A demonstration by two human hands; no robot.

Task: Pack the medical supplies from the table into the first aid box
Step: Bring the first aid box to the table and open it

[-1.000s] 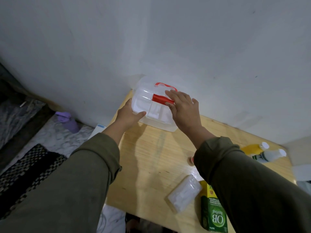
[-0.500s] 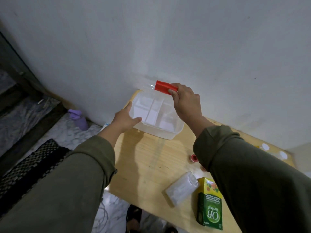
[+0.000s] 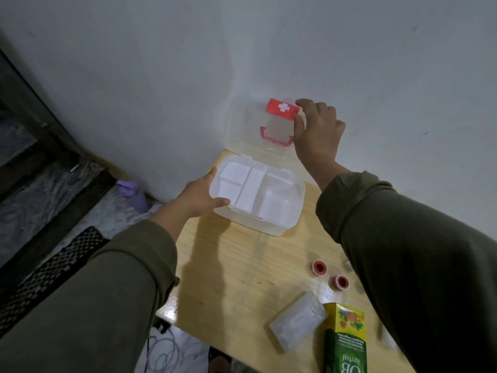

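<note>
The clear plastic first aid box (image 3: 271, 224) stands at the table's far left corner, against the wall, with a white divided tray inside. Its clear lid (image 3: 242, 125) is swung up against the wall; it carries a red latch with a white cross (image 3: 282, 108) and a red handle. My right hand (image 3: 317, 133) pinches the lid at the latch. My left hand (image 3: 200, 196) grips the box's left end. Nearer me lie two red-cored tape rolls (image 3: 319, 267) (image 3: 341, 282), a clear packet of white gauze (image 3: 297, 319) and a green-and-yellow herbal medicine carton (image 3: 345, 343).
The wooden table (image 3: 231, 267) ends just left of the box and at the near edge. Beyond the left edge, on the floor, stand a purple bottle (image 3: 133, 193), a black woven mat (image 3: 51, 267) and a cable. My right sleeve hides the table's right part.
My right hand has swung the lid from shut to fully upright against the wall. My left hand has stayed on the box's left end. The camera has tilted, hiding the bottles at right.
</note>
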